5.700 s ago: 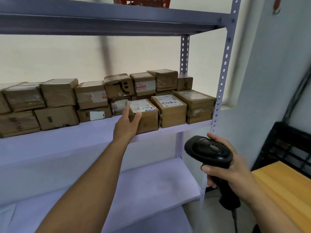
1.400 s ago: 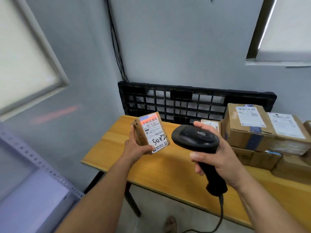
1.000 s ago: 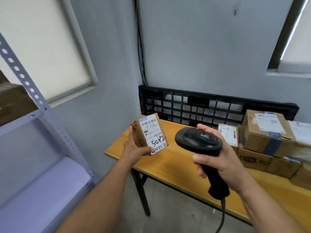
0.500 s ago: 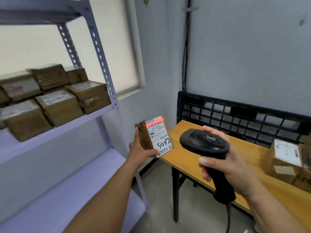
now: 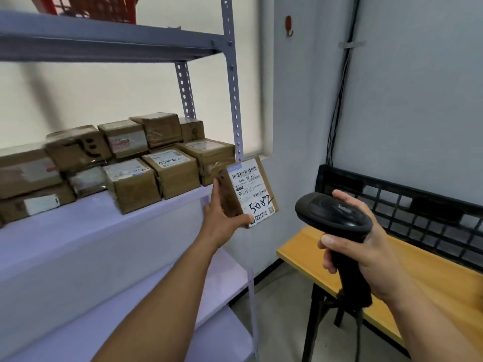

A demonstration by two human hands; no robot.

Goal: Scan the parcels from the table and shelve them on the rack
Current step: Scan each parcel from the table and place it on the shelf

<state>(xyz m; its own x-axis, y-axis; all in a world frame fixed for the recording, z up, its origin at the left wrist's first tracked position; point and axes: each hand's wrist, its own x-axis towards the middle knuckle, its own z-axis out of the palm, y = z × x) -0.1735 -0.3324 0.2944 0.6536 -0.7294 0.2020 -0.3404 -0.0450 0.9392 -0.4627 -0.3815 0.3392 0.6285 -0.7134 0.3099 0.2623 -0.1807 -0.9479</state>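
Nearest, the right hand [image 5: 366,246] was wrapped round the handle of the scanner [image 5: 332,212], fingers curled tight, the scanner's head turned leftward. A little further out, the left hand [image 5: 222,218] gripped the parcel [image 5: 245,194] from below and behind, with the thumb on the lower corner of the label [image 5: 252,184] and the fingers against the brown side. It held the parcel tilted in the air, label toward the camera, "5082" handwritten on it. The parcel hung just in front of the front post of the rack [image 5: 235,100], level with the middle shelf [image 5: 78,231] but not yet on it.

Beyond, that shelf already carried rows of boxes [image 5: 172,173], stacked two high at the back, with bare board in front of them. No scan light showed on the label, so whether this parcel had been read cannot be told. Held this close to the rack, it was probably scanned and only needed setting down. A fair share of the job looked done — this parcel was still to shelve, and how many waited on the table [image 5: 431,273] cannot be told, since only its near end was in view. A black crate [image 5: 418,205] stood against the wall behind the table, and a red basket [image 5: 96,6] sat on the top shelf
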